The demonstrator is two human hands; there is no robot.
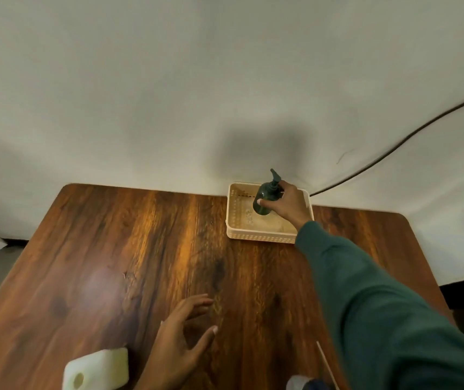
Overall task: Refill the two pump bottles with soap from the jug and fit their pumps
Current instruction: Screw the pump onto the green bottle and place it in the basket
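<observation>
Right hand [287,205] clasps pump bottle [264,198] above basket [253,235].

Wood-grain counter [118,249]: cream perforated basket [259,235] at far edge; white jug [98,368] at near edge.

Right hand [287,205] stretched far out, fingers [267,203] wrapped round the dark green pump bottle [264,198], pump on top, over the cream basket [261,235] at the tabletop's [140,249] far edge. Left hand [180,344] hovers near, fingers spread and empty. Just left of those fingers lies the white jug [98,370], spout toward the camera.
</observation>
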